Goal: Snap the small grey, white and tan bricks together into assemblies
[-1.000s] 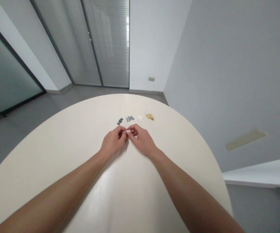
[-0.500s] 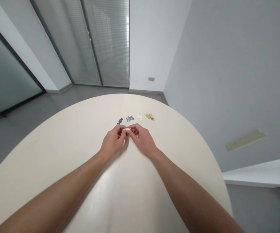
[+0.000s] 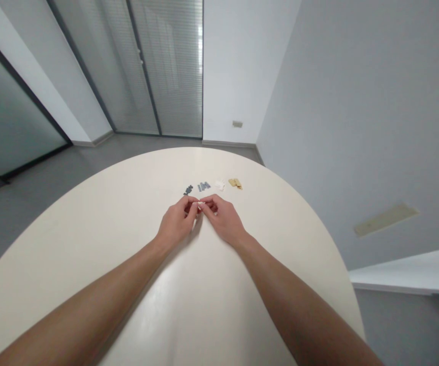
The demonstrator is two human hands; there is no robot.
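My left hand (image 3: 176, 221) and my right hand (image 3: 223, 219) meet above the middle of a cream table, their fingertips pinching a small white plastic piece (image 3: 201, 204) between them. Most of that piece is hidden by my fingers. Just beyond my hands lie small parts in groups: dark grey pieces (image 3: 188, 190), blue-grey pieces (image 3: 204, 186), white pieces (image 3: 220, 185) and tan pieces (image 3: 235, 183). The dark grey group is closest to my left hand, and none of these groups touches my hands.
The rounded cream table (image 3: 135, 203) curves away on both sides, with a grey floor beyond its edge. Further off stand glass partitions with blinds and a white wall.
My fingers have shifted slightly around the white piece, and both hands stay together over the same spot. The loose groups of parts have not moved.
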